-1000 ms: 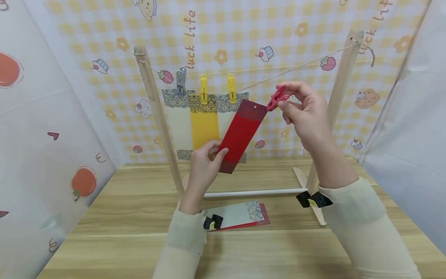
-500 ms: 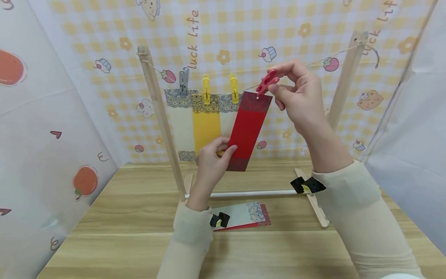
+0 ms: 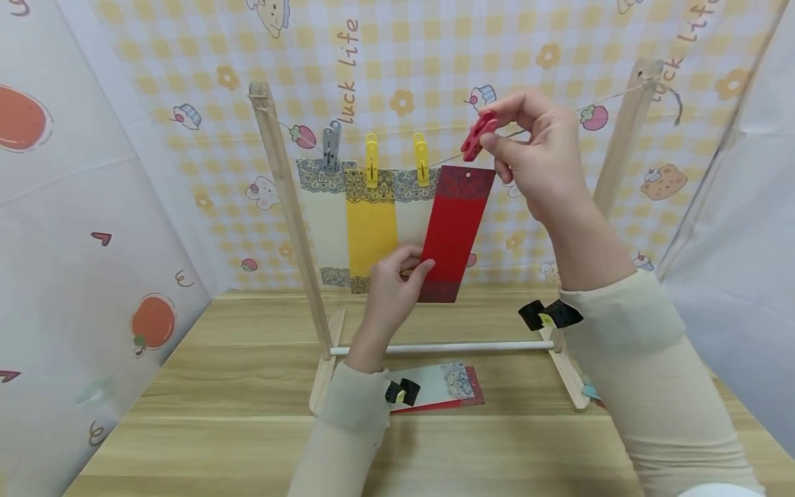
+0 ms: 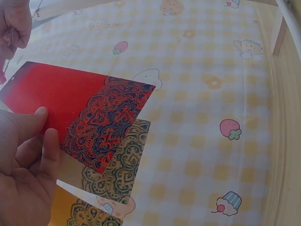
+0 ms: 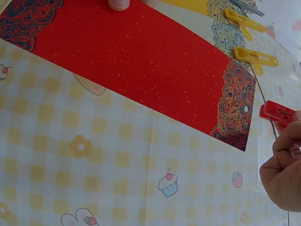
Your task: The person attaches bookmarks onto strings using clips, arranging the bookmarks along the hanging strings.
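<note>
My left hand (image 3: 395, 286) pinches a red bookmark-like card (image 3: 456, 235) by its left edge, thumb in front. The card has dark lace-patterned ends and a small hole near its top. Above it, my right hand (image 3: 543, 152) pinches a red clothespin (image 3: 478, 137) between thumb and fingers. In the right wrist view the clothespin (image 5: 277, 112) overlaps the string (image 5: 263, 94), just beyond the card's holed end. To the left hang a cream card (image 3: 323, 221) under a grey clothespin (image 3: 331, 148), a yellow card (image 3: 370, 228) and another cream card (image 3: 411, 214), each under a yellow clothespin (image 3: 371, 159).
The string runs between two wooden posts (image 3: 288, 207) joined low down by a white rod (image 3: 466, 346). A cream card (image 3: 428, 383) lies over a red one (image 3: 475, 386) on the wooden table (image 3: 497, 449). Behind hangs a yellow checked cloth (image 3: 217, 159).
The left hand has moved the red card right and turned it more upright, beside the hanging cards. The right hand has raised the red clothespin from the card's top corner to the string.
</note>
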A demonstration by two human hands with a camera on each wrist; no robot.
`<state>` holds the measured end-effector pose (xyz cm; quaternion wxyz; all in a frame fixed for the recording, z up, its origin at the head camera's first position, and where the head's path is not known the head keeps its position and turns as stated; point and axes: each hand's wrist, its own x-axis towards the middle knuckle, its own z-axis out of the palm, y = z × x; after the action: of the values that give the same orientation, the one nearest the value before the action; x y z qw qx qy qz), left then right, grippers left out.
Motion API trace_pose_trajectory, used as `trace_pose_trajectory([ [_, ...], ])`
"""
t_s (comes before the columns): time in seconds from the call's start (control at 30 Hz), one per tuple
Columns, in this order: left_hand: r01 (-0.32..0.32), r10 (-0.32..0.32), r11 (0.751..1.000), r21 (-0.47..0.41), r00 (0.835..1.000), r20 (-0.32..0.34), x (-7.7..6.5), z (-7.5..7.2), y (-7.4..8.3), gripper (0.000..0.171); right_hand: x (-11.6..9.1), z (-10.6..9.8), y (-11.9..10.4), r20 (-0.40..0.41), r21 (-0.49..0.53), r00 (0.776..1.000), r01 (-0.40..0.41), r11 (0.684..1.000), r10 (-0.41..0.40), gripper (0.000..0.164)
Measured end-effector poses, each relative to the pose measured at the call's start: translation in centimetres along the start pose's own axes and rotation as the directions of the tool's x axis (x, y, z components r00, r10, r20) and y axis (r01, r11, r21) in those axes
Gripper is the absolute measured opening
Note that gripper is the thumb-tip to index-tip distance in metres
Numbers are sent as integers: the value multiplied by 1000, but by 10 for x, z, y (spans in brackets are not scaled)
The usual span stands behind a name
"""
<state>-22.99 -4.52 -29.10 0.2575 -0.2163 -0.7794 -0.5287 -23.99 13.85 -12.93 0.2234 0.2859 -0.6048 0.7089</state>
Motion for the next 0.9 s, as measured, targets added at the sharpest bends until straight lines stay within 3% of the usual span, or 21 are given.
trace_pose_trajectory([
  [0.33,8,-8,1000,-10,1000,-9,-1,1,-5,17,0,-2,4,39,-74,997,-64,995,67,21],
  [0.47,-10,9,1000,-21,1000,-12,0,2,-4,17,-1,-3,4,45,-153,996,-66,986,74,21],
  [0.77,-15,14,999,-45,1000,-9,1,6,-2,18,-5,-5,2,33,-377,990,-112,920,135,21],
  [0.9,-13,12,999,-52,1000,-5,1,6,-2,19,-5,-6,1,52,-403,985,-130,906,165,26],
])
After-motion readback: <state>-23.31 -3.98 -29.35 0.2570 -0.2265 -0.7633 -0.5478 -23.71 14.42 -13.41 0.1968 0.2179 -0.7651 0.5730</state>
